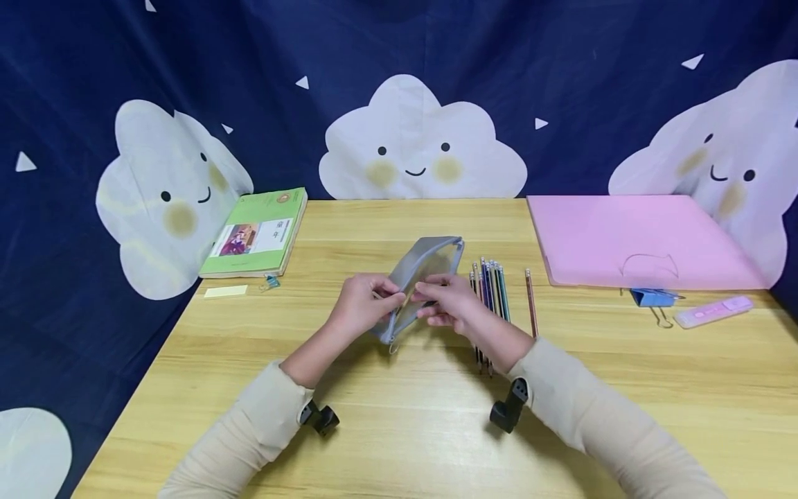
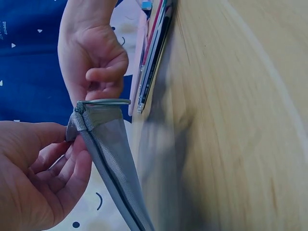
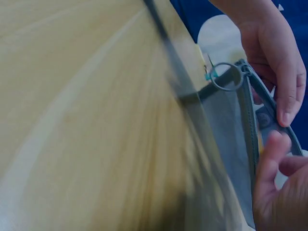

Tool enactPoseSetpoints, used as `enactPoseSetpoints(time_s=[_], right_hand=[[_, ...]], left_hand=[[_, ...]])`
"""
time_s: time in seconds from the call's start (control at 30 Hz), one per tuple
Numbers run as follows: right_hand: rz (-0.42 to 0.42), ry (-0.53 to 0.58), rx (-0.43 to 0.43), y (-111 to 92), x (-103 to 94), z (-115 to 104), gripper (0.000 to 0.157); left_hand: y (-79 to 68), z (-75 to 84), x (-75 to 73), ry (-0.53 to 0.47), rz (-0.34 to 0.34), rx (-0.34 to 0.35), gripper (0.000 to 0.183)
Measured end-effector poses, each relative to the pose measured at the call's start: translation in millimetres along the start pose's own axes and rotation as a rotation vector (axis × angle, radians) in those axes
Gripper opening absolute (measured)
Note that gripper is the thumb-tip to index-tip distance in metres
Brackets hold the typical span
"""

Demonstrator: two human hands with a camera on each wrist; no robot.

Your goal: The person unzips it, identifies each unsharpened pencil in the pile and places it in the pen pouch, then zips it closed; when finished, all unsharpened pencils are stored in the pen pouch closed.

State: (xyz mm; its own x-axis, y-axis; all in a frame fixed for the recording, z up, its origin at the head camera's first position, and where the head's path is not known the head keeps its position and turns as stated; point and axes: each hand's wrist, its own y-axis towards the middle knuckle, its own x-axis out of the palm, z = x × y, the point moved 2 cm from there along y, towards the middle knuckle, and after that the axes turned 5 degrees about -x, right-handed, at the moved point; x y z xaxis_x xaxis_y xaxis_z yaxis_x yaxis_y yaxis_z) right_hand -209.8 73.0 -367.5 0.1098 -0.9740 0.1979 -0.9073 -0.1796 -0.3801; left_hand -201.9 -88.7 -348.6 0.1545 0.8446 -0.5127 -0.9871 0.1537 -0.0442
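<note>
A grey see-through zip pouch (image 1: 430, 256) stands with its mouth spread apart in the middle of the table, a metal ring (image 3: 227, 77) on its zip. My left hand (image 1: 370, 301) pinches the near left edge of the mouth between thumb and fingers. At the opening is my right hand (image 1: 449, 298), fingers bent, thumb (image 3: 272, 154) beside a narrow yellow strip (image 3: 260, 143) inside; I cannot tell whether it grips anything. Just right of the pouch, several pencils (image 1: 495, 287) lie in a bundle, partly hidden by my right forearm.
One pencil (image 1: 531, 301) lies apart, right of the bundle. A green book (image 1: 264, 208), a pale sticky-note pad (image 1: 226, 292) and a small teal binder clip (image 1: 271, 282) are at left. At right are a pink folder (image 1: 636, 235), a blue binder clip (image 1: 652, 298) and a pink stick-shaped case (image 1: 713, 312).
</note>
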Motion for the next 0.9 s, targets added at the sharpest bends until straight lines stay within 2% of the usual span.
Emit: enactPoseSetpoints(time_s=[0.07,0.13,0.23,0.33,0.4,0.5,0.63,0.9], right_hand=[[-0.045,-0.013,-0.021,-2.0,-1.9,-1.8,0.055],[-0.044,-0.052,-0.079,-5.7,-8.3,-3.3,0.051],[-0.004,-0.128,-0.174,-12.2,-26.1,-7.6,0.044],[0.082,-0.229,-0.242,-17.3,-53.2,-12.4,0.042],[0.140,-0.333,-0.281,-19.8,-73.2,-14.3,0.040],[0.203,-0.553,-0.319,-23.3,-99.8,-14.1,0.038],[0.208,-0.797,-0.304,-25.6,-117.6,-7.1,0.036],[0.140,-0.941,-0.234,-26.3,-117.8,2.7,0.038]], left_hand=[[0.7,-1.6,0.4,-0.003,-0.006,0.003,0.006],[1.2,-2.5,-0.2,-0.007,-0.006,0.002,0.007],[1.6,-3.2,-2.4,-0.006,0.002,-0.008,0.009],[1.3,-3.7,-4.8,-0.005,0.015,-0.021,0.010],[0.7,-3.9,-5.9,-0.002,0.019,-0.025,0.010],[0.0,-3.0,-6.6,0.002,0.018,-0.023,0.009],[-1.2,-2.0,-6.9,0.003,0.022,-0.015,0.009],[-1.1,-0.5,-5.4,-0.004,0.015,-0.001,0.009]])
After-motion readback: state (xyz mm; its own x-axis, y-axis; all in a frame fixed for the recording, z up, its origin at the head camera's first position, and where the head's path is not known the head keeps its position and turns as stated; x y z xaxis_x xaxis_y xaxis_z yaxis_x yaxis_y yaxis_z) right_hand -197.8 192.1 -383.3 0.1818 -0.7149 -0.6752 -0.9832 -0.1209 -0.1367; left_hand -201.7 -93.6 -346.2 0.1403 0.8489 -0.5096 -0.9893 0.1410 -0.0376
